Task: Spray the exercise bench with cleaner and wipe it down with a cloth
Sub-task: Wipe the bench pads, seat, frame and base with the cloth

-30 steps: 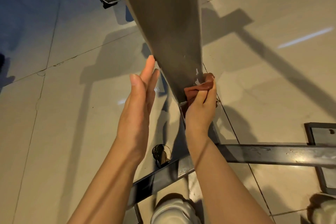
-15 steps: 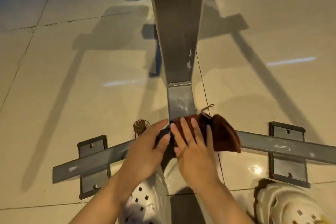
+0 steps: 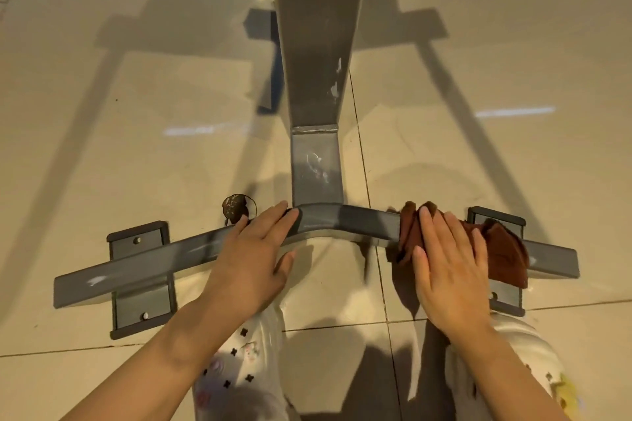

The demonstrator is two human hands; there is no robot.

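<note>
A beige tiled floor (image 3: 136,154) is seen, on which the grey metal bench base (image 3: 362,220) is set by two bolted foot plates (image 3: 140,314), with a small dark round object (image 3: 236,206) lying just beside the crossbar.

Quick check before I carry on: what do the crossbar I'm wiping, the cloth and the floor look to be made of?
Crossbar: seemingly steel bar, matte grey paint, weld seam on the upright above, scuffed white. Cloth: soft rust-brown fabric, folds and drapes over the bar under the right hand. Floor: glossy beige tile, grout lines, light reflections.
</note>
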